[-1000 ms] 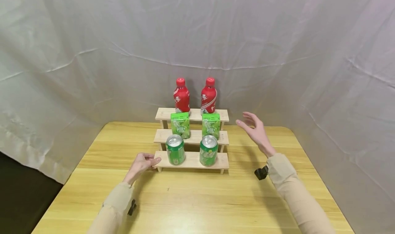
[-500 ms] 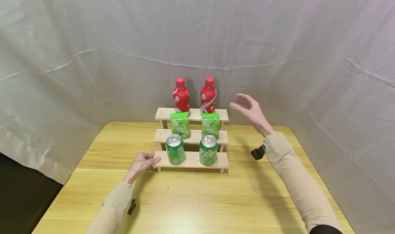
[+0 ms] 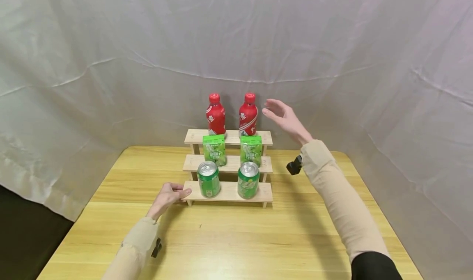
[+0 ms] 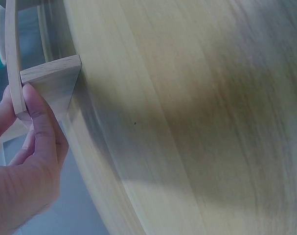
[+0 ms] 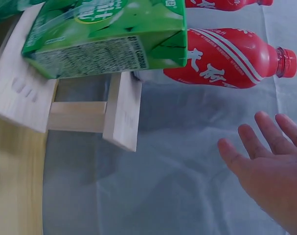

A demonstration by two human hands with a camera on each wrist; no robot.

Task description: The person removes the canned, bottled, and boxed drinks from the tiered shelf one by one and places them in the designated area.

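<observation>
Right hand [image 3: 284, 118], fingers spread, beside right red bottle [image 3: 248, 114]; left hand [image 3: 167, 196] pinching wooden rack [image 3: 229, 192].

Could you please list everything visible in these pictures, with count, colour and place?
Red plastic bottles: two, red, top step of the rack.
Green drink cartons: two, green, middle step.
Green drink cans: two, green with silver tops, bottom step.
Three-step wooden rack: one, pale wood, back middle of the table.
Wooden table: one, yellowish.
White cloth backdrop: one, behind and beside the table.
Left hand: grips the rack's bottom-left corner.
Right hand: open, raised beside the right bottle.
</observation>
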